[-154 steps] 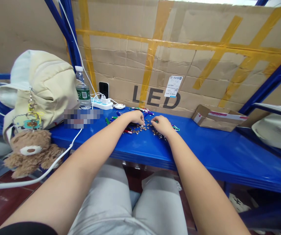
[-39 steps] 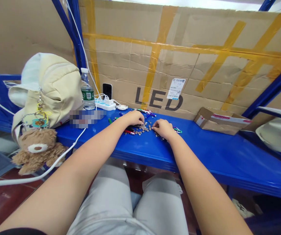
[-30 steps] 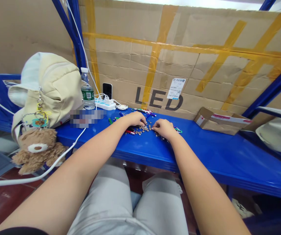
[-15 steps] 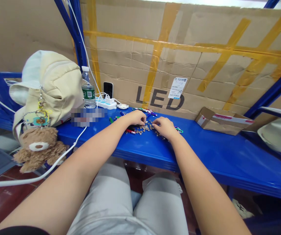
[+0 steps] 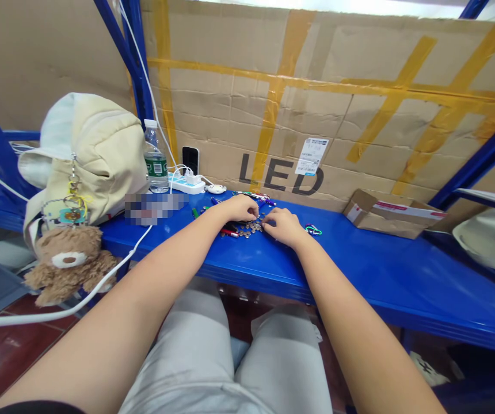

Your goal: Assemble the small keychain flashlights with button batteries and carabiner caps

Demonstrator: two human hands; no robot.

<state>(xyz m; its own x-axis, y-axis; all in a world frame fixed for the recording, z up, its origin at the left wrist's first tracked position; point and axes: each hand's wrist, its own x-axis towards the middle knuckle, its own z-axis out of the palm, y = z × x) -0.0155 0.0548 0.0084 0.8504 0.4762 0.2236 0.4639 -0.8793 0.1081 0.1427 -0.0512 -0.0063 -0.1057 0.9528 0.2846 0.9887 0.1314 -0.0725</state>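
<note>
Small round bronze-coloured pieces, coin-like, lie in a loose pile on the blue tabletop. At the pile's left and far side is my left hand, its fingers curled and thumb drawn in; whatever they hold is hidden. My right hand rests low at the right edge of the pile, fingers bent and close together, fingertips at the pieces. A red pen lies below my left hand. More pens are spread behind it, and a green carabiner clip lies right of my right hand.
On the left stand a cream backpack with a plush bear, a water bottle and a power strip. A phone leans on the cardboard. An open carton sits right. A white cable hangs over the front edge.
My right hand has shifted left toward my left hand, over the pieces, uncovering more of the green clip. My left hand has hardly moved.
</note>
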